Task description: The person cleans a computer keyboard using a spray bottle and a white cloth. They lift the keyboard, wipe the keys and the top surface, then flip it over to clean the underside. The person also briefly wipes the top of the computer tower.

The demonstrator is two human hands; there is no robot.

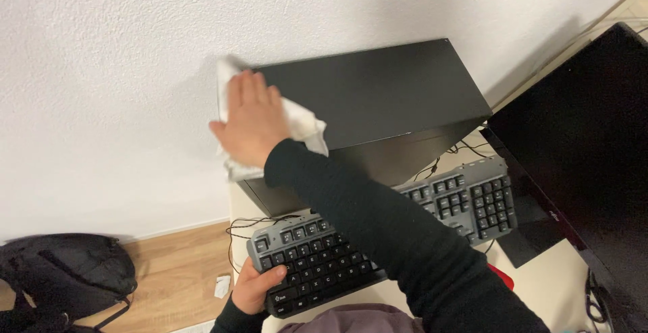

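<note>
Black everywhere on this desk: the monitor [580,137] fills the right side, and the computer case [378,103] lies flat against the white wall [101,69], its broad side panel facing up, which makes it easy to reach from above. Grey keyboard [378,235] sits diagonally in front of the case, its left end off the pale desk [553,286] edge, so it needs support. Backpack [64,275] is slumped on the wood floor [175,272] by the wall. Right hand [251,120] is spread flat, palm down, pinning a crumpled white cloth [300,123] on the case's near-left corner; open pressing contact, not a pinch. Left hand [256,287] curls around the keyboard's lower-left corner, fingers on top, propping that overhanging end. Small paper scrap [222,286] lies on the floor.
</note>
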